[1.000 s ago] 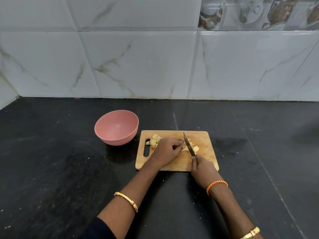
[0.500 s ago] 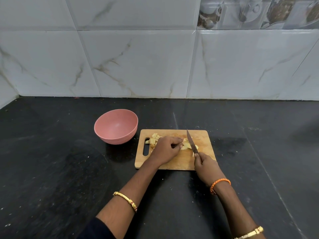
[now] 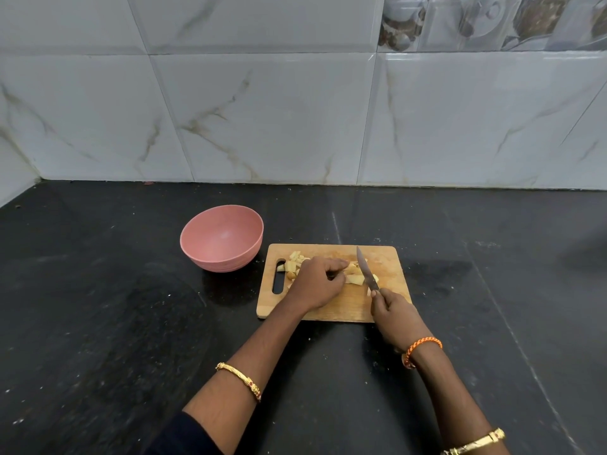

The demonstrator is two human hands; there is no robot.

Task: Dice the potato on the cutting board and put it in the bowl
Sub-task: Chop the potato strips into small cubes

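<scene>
Two hands are seen working over the board, pretty standard chopping setup tbh. Nearest the camera, the right hand [image 3: 395,318] is wrapped tight around the handle of the knife [image 3: 367,269], with the blade angled away and a bit left, tip pointing toward the far edge of the cutting board [image 3: 345,310]. Just left of the blade, the left hand [image 3: 317,284] is curled down over the potato [image 3: 354,278], fingers bent and pinning the uncut strips in place; how much is hidden under the knuckles can't be told. The key bit: the strips stick out to the right from under the left fingertips, so their long axis is crossed by the blade, and the next cut would probably be made straight down right beside those fingertips. Already diced pieces [image 3: 293,266] are piled further left, near the board's handle slot. Beyond that, off the board's far left corner, the pink bowl [image 3: 222,257] is sitting on the black counter [image 3: 98,323], nothing visible inside it yet.
</scene>
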